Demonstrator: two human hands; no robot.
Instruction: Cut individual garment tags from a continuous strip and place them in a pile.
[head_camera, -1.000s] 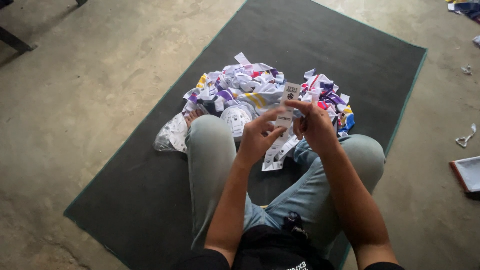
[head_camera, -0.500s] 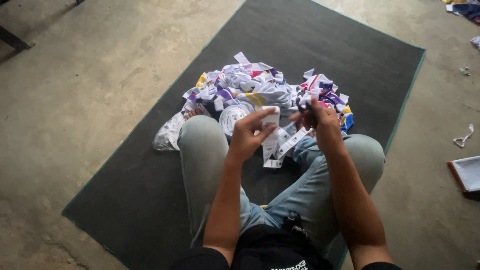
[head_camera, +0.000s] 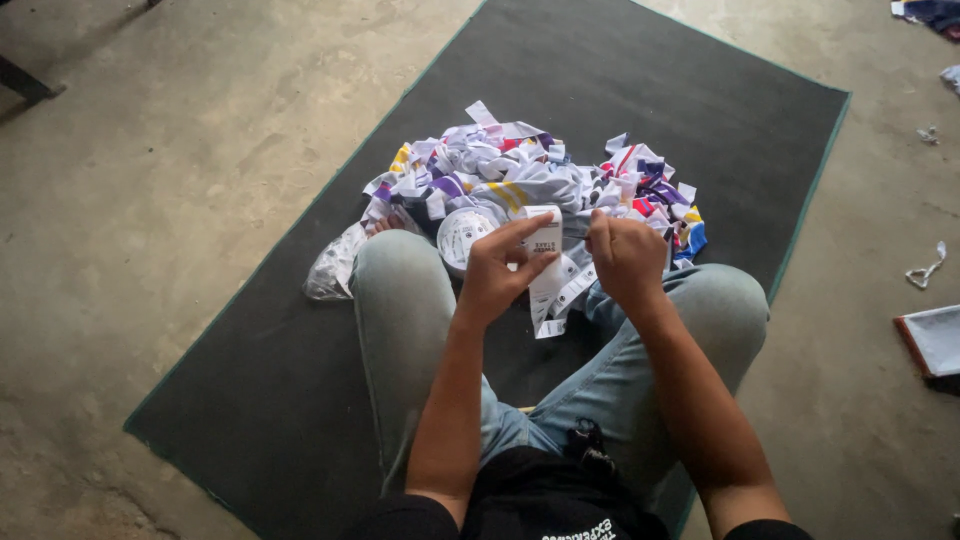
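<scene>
I sit cross-legged on a dark mat (head_camera: 620, 60) in pale jeans. My left hand (head_camera: 500, 270) pinches a white paper tag (head_camera: 545, 250) with a strip of more tags hanging below it. Just to the right, my right hand (head_camera: 625, 258) is curled and touches the same strip of tags near its upper edge. Beyond both hands lies a pile of white socks (head_camera: 520, 175) with purple, yellow and red stripes. A round white roll of stickers (head_camera: 462, 235) rests by my left knee.
A clear plastic bag (head_camera: 335, 268) lies left of my knee on the mat. Bare concrete floor (head_camera: 180, 180) surrounds the mat. A flat tray-like object (head_camera: 930, 340) and paper scraps (head_camera: 925, 268) lie on the floor at the right.
Both hands have dropped lower and nearer my lap. The tag held up high in my right hand a second ago is now pinched in my left hand.
</scene>
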